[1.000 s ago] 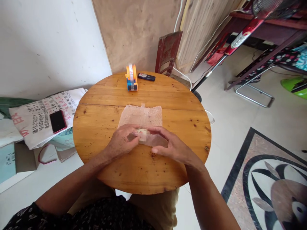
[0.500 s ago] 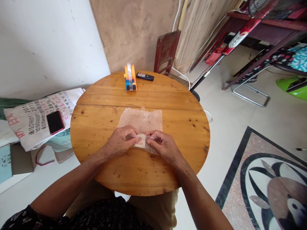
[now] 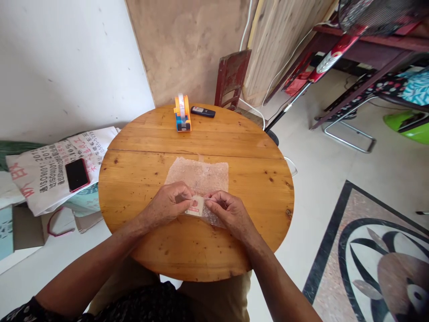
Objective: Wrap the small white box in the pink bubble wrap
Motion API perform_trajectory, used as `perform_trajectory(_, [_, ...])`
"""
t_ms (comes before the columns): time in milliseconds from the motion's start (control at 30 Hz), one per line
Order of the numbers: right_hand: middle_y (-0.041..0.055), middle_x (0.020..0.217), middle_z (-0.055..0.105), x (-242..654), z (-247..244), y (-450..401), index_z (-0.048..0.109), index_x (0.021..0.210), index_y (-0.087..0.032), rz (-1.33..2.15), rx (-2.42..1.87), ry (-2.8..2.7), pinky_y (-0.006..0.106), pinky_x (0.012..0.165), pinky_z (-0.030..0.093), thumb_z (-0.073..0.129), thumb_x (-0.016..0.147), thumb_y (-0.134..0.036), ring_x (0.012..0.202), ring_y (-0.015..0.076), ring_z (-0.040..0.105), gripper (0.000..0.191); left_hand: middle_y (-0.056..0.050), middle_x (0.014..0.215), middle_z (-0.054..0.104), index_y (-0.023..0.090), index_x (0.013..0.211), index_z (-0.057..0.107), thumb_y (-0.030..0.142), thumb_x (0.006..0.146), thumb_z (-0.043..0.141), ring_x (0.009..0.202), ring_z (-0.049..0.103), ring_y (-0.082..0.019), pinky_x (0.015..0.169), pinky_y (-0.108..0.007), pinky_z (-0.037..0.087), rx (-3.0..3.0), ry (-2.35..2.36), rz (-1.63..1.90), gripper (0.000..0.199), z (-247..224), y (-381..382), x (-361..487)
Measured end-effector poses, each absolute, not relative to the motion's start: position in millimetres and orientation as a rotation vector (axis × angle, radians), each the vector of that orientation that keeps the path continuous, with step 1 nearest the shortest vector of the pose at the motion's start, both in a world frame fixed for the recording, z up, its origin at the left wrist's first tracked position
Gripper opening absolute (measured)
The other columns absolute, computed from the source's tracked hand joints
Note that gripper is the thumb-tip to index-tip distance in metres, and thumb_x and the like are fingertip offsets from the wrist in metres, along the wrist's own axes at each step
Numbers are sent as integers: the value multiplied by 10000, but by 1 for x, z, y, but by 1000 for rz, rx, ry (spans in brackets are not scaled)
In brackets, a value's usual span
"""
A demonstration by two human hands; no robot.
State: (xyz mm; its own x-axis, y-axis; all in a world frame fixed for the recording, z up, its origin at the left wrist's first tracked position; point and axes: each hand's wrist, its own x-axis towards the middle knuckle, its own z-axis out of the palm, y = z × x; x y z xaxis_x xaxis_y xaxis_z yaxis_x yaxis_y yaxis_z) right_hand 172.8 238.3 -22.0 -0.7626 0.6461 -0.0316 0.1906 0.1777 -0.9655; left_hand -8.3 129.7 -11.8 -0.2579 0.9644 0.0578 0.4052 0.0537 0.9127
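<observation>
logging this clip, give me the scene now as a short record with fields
setting: round wooden table by a white wall
left hand: left hand pinching the small white card with red print, on the clear bubble wrap sheet
right hand: right hand pinching the card's right edge and the wrap's near edge
far side of table: orange and blue tape dispenser; dark remote control beside it
off table: black phone with red case on printed white sacks; red wooden chair
</observation>
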Motion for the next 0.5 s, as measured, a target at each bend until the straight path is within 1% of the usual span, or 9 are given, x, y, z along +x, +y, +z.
perform_trajectory(67, [-5,688,610,175,-24,239,548,698,-205,1504,-834,-2163,254,554,420,602,864,-366,609,137,533,237,-4,804,690,179,728,641,248,771,662,740,628,-141,682,-236,489,1358,1752,1143,84,-11,131,-9])
perform_trajectory(133, [-8,652,584,179,-23,237,552,730,-212,1239,-877,-2281,275,552,411,602,870,-337,589,149,521,194,9,771,681,182,777,649,246,768,653,716,621,-140,654,-230,482,1337,1773,1102,64,-11,132,-9])
perform_trajectory(167, [11,702,611,181,-21,234,563,764,-215,1043,-877,-2319,300,589,430,600,871,-313,636,171,549,150,12,765,678,183,797,649,245,766,651,713,620,-140,651,-230,482,1330,1779,1090,69,-11,133,-9])
perform_trajectory(233, [63,879,664,183,-14,224,587,860,-224,636,-805,-2357,365,706,456,579,880,-247,799,227,595,32,10,779,681,183,817,645,248,762,651,726,624,-144,669,-236,492,1325,1776,1085,85,-11,134,-9])
perform_trajectory(267, [80,972,672,183,-10,217,596,917,-232,474,-729,-2380,394,761,451,560,888,-213,883,249,597,50,7,786,683,183,819,643,248,761,651,736,627,-146,684,-241,499,1329,1772,1090,88,-12,135,-9])
perform_trajectory(300, [82,1022,673,182,-6,211,601,966,-241,371,-638,-2432,407,794,441,539,897,-179,930,256,592,112,4,789,685,183,819,642,248,763,647,743,629,-148,697,-247,506,1335,1767,1095,87,-13,135,-9])
perform_trajectory(333, [79,1047,676,180,-3,205,603,1012,-245,317,-537,-2508,411,810,432,523,904,-159,959,257,588,160,0,793,687,183,822,643,247,766,641,749,631,-150,706,-252,511,1344,1761,1096,84,-13,136,-9])
perform_trajectory(400, [88,1079,678,175,2,198,601,1077,-221,273,-415,-2640,414,818,419,521,915,-165,988,263,579,190,-4,796,690,184,821,642,234,772,621,755,636,-152,720,-259,518,1375,1750,1091,74,-13,138,-11])
perform_trajectory(500, [110,1073,670,166,1,199,605,1090,-180,225,-404,-2736,409,802,400,519,921,-187,954,267,571,190,-13,823,699,186,841,646,245,786,594,782,648,-160,748,-269,522,1430,1747,1082,96,-9,135,-18])
